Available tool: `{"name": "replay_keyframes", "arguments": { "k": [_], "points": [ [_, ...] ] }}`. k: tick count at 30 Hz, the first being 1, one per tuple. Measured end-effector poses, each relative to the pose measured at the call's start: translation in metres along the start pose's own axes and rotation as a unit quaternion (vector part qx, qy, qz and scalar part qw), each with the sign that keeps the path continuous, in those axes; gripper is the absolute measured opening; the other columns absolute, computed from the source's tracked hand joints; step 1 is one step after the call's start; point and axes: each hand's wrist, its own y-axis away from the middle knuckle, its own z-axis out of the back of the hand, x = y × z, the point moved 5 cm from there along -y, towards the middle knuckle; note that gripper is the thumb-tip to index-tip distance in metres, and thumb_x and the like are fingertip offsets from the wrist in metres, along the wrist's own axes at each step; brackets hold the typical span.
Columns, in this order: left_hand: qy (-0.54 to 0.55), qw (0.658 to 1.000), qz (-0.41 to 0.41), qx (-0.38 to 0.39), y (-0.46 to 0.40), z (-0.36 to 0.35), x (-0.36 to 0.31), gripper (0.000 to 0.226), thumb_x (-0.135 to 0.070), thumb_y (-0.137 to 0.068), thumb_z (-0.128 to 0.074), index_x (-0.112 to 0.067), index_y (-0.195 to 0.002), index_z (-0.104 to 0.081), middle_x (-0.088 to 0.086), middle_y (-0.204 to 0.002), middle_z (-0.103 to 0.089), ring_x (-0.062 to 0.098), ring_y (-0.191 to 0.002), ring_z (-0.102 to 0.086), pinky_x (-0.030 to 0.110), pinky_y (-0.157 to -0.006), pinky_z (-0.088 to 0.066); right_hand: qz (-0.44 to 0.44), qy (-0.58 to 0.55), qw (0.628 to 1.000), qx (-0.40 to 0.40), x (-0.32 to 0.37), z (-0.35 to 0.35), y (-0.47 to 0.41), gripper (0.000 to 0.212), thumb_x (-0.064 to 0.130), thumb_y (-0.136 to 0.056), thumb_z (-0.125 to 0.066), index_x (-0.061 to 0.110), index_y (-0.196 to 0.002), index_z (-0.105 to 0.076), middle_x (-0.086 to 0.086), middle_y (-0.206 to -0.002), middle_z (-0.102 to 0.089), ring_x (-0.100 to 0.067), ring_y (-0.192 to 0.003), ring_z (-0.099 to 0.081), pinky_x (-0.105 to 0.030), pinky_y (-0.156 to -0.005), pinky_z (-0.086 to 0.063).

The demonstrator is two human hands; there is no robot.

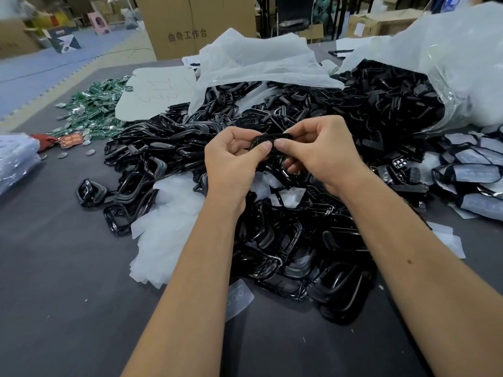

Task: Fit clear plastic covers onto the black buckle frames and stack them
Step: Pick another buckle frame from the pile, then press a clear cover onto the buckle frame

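Buckle frame (272,141), black and glossy, is pinched at chest height between the left hand (234,156) and the right hand (318,151), thumbs pressed together on its near rim above the heap of frames (285,240) at the table's middle. Whether a clear cover is already seated cannot be told. A slip is judged possible: uneven thumb pressure could leave the cover skewed or send the frame into the heap. Loose covers (168,229) are spread toward the near left edge, and finished pieces (468,175) are gathered at the right edge. The grey table (60,268) is backed by cartons (196,25) and a warehouse floor.
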Motion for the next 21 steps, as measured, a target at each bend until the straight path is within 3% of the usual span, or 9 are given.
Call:
{"name": "replay_keyframes", "arguments": {
  "k": [5,9,13,16,19,21],
  "points": [
    [0.004,0.998,-0.015,-0.067,-0.006,0.011,-0.001,0.024,0.006,-0.081,-0.078,-0.016,-0.083,-0.068,0.006,-0.074,-0.069,0.018,-0.069,-0.066,0.027,-0.067,-0.053,0.036,0.064,0.997,-0.01,0.008,-0.008,0.005,0.02,0.019,-0.09,-0.082,0.005,-0.091,-0.068,-0.01,-0.067,-0.073,-0.025,-0.049,-0.07,-0.03,-0.044,-0.055],
    [0.032,0.99,-0.026,-0.133,-0.01,0.026,-0.001,0.024,0.005,-0.085,-0.073,-0.018,-0.09,-0.07,0.005,-0.08,-0.067,0.016,-0.072,-0.063,0.025,-0.068,-0.051,0.103,0.271,0.954,0.076,0.01,-0.022,0.008,0.016,0.029,-0.083,-0.087,0.019,-0.08,-0.075,0.003,-0.069,-0.072,-0.005,-0.058,-0.063,-0.019,-0.058,-0.05],
    [0.014,0.993,-0.039,-0.114,-0.011,0.025,-0.001,0.031,0.006,-0.086,-0.07,-0.023,-0.092,-0.078,0.007,-0.089,-0.071,0.019,-0.077,-0.059,0.026,-0.071,-0.05,0.093,0.316,0.934,0.135,0.003,-0.031,0.011,0.015,0.025,-0.079,-0.091,0.023,-0.076,-0.076,0.006,-0.073,-0.071,0.003,-0.057,-0.057,-0.016,-0.061,-0.045],
    [0.015,0.993,-0.031,-0.116,-0.012,0.025,0.0,0.028,0.008,-0.086,-0.068,-0.016,-0.094,-0.079,0.006,-0.086,-0.071,0.015,-0.072,-0.061,0.026,-0.069,-0.051,0.076,0.245,0.96,0.111,0.002,-0.023,0.009,0.015,0.02,-0.084,-0.087,0.019,-0.075,-0.074,0.006,-0.071,-0.072,0.0,-0.057,-0.06,-0.018,-0.061,-0.05],
    [0.013,0.992,-0.016,-0.123,-0.012,0.027,0.002,0.027,0.006,-0.085,-0.07,-0.019,-0.091,-0.079,0.007,-0.084,-0.07,0.012,-0.072,-0.062,0.025,-0.069,-0.052,0.012,0.004,0.995,0.104,0.005,-0.012,0.01,0.018,0.013,-0.091,-0.077,0.014,-0.076,-0.067,-0.007,-0.067,-0.067,-0.012,-0.052,-0.057,-0.021,-0.042,-0.04],
    [0.006,0.994,-0.015,-0.111,-0.013,0.025,0.004,0.029,0.004,-0.084,-0.071,-0.023,-0.087,-0.079,0.008,-0.085,-0.071,0.016,-0.075,-0.062,0.026,-0.069,-0.052,-0.006,-0.151,0.981,0.124,0.009,-0.01,0.014,0.019,0.012,-0.092,-0.071,0.017,-0.076,-0.063,-0.025,-0.078,-0.068,-0.015,-0.053,-0.057,-0.02,-0.039,-0.033]
  ]
}}
